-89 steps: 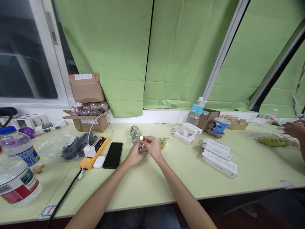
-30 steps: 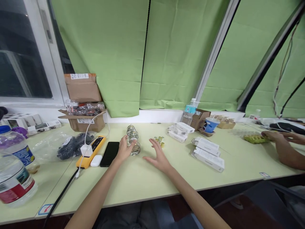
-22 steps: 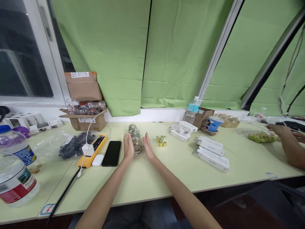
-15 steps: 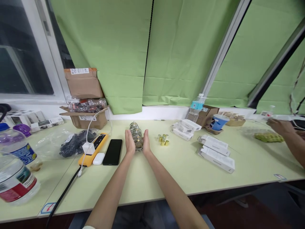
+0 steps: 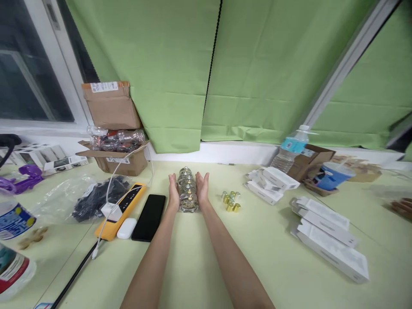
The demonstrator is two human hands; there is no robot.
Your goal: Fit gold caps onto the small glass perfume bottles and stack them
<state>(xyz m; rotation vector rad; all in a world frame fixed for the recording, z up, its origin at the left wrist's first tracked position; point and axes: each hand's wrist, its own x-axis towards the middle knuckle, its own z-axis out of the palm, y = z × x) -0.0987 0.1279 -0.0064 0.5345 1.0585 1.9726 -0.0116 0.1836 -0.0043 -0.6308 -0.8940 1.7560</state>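
A row of shiny, clear, glass-like round pieces (image 5: 187,189) runs away from me on the table; I cannot tell whether they are stacked or lined up. Along its left side stands my left hand (image 5: 174,193), open, fingers straight and palm turned inward. My right hand (image 5: 202,189) mirrors it on the right, also open with fingers stretched. Both palms are close against the row; whether they touch it is hard to see. To the right of my right hand sits a cluster of small gold-coloured cylinders (image 5: 231,201).
A black phone (image 5: 149,218), white earbud case (image 5: 126,228) and yellow power strip (image 5: 124,210) lie left. Behind them is a cardboard box (image 5: 122,165). White boxes (image 5: 331,240), a water bottle (image 5: 288,150) and a blue cup (image 5: 333,175) stand right. Another person's hand (image 5: 404,208) shows at far right.
My hands have spread slightly apart on either side of the glass-like row. The camera view has shifted and come closer to the table. The other person's arm is now mostly out of view.
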